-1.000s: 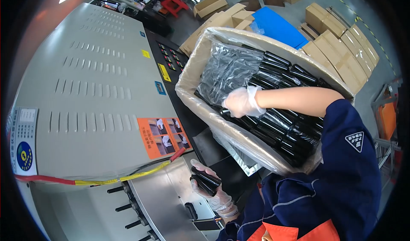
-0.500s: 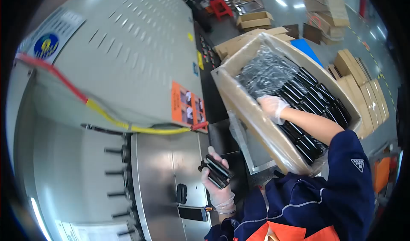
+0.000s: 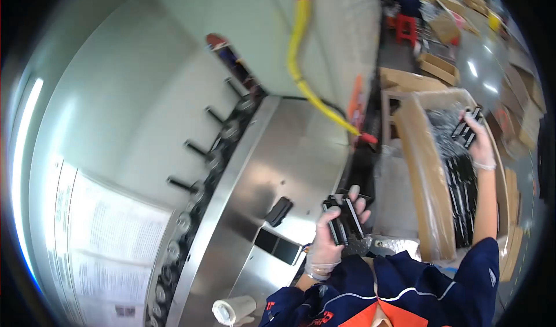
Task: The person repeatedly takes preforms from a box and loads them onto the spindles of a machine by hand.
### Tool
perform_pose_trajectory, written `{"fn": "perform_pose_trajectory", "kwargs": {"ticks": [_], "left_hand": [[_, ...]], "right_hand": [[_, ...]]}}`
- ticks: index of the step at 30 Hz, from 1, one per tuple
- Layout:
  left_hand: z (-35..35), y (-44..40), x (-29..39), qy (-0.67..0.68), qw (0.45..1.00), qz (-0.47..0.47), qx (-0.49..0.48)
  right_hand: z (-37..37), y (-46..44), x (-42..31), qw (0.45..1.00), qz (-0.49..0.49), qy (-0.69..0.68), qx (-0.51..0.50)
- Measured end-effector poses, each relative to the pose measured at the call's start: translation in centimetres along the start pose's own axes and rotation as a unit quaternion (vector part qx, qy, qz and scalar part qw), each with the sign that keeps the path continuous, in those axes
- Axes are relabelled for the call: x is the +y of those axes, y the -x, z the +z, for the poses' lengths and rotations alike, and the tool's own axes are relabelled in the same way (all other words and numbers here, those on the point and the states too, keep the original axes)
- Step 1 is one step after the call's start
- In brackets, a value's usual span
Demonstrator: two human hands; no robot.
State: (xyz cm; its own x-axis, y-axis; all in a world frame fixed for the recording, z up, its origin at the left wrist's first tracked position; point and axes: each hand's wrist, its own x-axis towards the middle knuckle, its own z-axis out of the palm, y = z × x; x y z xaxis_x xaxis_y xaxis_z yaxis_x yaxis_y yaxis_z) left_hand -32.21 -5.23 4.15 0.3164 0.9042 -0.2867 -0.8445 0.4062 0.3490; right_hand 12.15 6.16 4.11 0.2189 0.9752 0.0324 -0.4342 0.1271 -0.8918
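My left hand [image 3: 327, 240], in a clear glove, is closed around several glossy black tubes [image 3: 351, 218] above the front of the machine. Over the far side of a carton, my right hand [image 3: 480, 146], also gloved, grips more black tubes [image 3: 467, 129]. The cardboard carton [image 3: 425, 176] is lined with clear plastic. Inside it lie rows of the same black tubes [image 3: 461, 202], with crumpled clear film [image 3: 445, 136] at the far end. The exact kind of tube cannot be made out.
A row of metal spindles with black pegs [image 3: 214, 160] runs along the steel machine top [image 3: 255, 170]. On the steel lie a small black block [image 3: 280, 212], a dark flat device [image 3: 278, 246] and a white cup-like cylinder [image 3: 233, 310]. A yellow hose [image 3: 301, 78] hangs above.
My view has swung left toward the spindles. My right hand has risen from the rows in the carton and now shows black tubes in its grip. The left hand still holds its tubes.
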Motion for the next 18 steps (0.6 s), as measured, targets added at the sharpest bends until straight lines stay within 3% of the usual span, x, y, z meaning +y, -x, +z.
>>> {"fn": "perform_pose_trajectory", "kwargs": {"ticks": [1, 2, 7, 10, 12, 14, 18], "left_hand": [[-0.8, 0.4, 0.7, 0.011, 1.0, -0.011, -0.01], [-1.8, 1.0, 1.6, 0.109, 0.992, -0.053, -0.036], [-1.4, 7.4, 6.4, 0.011, 0.992, 0.12, -0.028], [-1.7, 13.0, 8.9, -0.015, 0.973, 0.229, 0.023], [-4.2, 16.3, 9.8, -0.038, 0.948, 0.314, 0.025], [-2.8, 20.9, 10.6, -0.09, 0.897, 0.409, 0.141], [-4.1, 29.1, 11.6, -0.176, 0.738, 0.591, 0.274]], "right_hand": [[3.7, -0.3, -1.1, 1.0, -0.016, -0.022, 0.008], [7.9, 0.2, -2.0, 0.999, -0.047, -0.012, -0.014], [31.4, 6.1, -0.3, 0.966, -0.098, 0.04, -0.236], [42.5, 9.9, 4.1, 0.917, -0.069, 0.062, -0.389], [49.0, 11.7, 8.7, 0.853, -0.133, 0.029, -0.505], [54.5, 15.2, 12.4, 0.845, -0.058, -0.049, -0.529], [61.8, 18.2, 18.6, 0.83, -0.055, -0.067, -0.55]]}}
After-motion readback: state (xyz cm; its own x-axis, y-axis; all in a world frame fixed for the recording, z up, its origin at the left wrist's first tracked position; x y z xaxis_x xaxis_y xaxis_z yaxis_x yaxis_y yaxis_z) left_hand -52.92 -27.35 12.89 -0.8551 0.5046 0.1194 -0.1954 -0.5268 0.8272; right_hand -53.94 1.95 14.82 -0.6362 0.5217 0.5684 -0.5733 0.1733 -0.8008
